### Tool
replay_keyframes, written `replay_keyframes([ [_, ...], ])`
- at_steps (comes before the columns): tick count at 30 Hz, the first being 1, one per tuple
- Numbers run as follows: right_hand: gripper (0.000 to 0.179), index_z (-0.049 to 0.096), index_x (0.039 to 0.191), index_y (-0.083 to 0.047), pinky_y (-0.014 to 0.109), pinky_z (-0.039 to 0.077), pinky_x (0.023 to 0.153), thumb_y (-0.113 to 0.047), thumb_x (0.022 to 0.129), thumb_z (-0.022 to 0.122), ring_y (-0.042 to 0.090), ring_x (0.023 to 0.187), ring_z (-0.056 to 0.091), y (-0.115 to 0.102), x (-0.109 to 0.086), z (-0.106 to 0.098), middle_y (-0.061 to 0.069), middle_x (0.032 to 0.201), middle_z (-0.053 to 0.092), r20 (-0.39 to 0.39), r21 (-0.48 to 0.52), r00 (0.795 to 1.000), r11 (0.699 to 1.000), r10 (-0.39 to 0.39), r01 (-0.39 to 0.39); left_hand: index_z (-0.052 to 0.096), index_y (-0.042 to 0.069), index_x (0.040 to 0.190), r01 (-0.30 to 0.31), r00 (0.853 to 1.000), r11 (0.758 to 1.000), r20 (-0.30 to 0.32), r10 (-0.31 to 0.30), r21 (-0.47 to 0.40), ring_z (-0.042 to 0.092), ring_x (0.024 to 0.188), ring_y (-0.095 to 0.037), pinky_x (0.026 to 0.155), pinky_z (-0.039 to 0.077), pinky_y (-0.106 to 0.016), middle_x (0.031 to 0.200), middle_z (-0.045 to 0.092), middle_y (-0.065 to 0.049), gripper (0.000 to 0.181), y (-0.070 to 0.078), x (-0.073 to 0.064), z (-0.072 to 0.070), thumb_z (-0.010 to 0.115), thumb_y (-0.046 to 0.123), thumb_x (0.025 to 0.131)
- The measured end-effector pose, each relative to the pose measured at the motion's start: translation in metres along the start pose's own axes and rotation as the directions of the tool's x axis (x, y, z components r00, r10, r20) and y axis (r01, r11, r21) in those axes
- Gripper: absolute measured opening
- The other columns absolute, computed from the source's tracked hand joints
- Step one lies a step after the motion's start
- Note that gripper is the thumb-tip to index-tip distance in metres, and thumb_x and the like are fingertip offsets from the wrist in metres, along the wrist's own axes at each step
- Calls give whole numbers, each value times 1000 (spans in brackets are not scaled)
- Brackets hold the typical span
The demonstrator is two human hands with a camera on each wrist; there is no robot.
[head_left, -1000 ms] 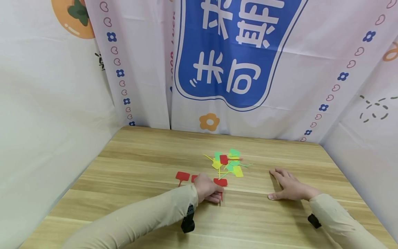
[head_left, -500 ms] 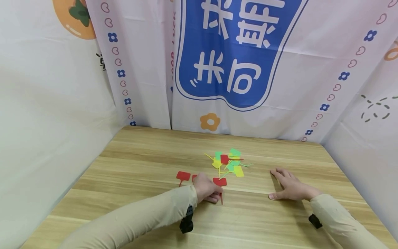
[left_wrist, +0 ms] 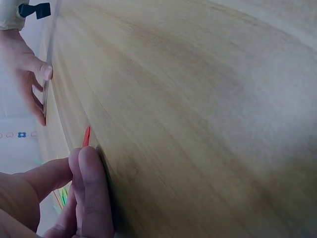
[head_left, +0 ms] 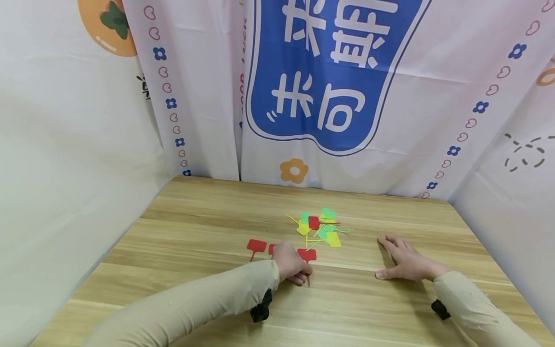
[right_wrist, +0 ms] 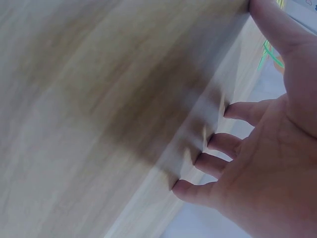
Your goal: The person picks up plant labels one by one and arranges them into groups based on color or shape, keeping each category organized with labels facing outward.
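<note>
My left hand (head_left: 299, 275) lies on the wooden table (head_left: 208, 217) with its fingers curled over the stem of a red paper tag (head_left: 307, 254). In the left wrist view the fingertips (left_wrist: 87, 171) press the table and the red stem's tip (left_wrist: 86, 138) pokes out past them. A second red tag (head_left: 256, 246) lies to the left, and a third (head_left: 271, 248) is half hidden behind the hand. My right hand (head_left: 401, 260) rests flat on the table with fingers (right_wrist: 218, 141) spread and holds nothing.
A loose pile of green, yellow and red tags (head_left: 322, 226) lies just beyond the hands, mid-table. Printed cloth (head_left: 329, 86) hangs behind the table, and white cloth on both sides. My right hand (left_wrist: 27, 74) shows at the left wrist view's top left.
</note>
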State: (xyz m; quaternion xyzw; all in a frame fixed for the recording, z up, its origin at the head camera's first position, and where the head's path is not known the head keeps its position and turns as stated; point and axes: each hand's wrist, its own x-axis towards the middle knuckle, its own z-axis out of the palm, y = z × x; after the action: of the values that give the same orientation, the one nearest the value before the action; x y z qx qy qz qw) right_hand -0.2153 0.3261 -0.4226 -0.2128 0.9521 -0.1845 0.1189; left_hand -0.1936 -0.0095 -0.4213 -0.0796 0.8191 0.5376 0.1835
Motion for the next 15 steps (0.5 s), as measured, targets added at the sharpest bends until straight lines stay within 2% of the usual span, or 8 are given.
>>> replay_keyframes([
  [15, 110, 26, 150, 6, 74, 22, 100, -62, 78, 73, 58, 132, 20, 10, 2, 6, 36, 148, 20, -23, 2, 1000, 1000, -7, 7, 67, -5, 68, 15, 1000, 1000, -6, -15, -27, 68, 52, -22, 52, 56, -29, 59, 66, -15, 19, 2, -3, -3, 83, 3, 76],
])
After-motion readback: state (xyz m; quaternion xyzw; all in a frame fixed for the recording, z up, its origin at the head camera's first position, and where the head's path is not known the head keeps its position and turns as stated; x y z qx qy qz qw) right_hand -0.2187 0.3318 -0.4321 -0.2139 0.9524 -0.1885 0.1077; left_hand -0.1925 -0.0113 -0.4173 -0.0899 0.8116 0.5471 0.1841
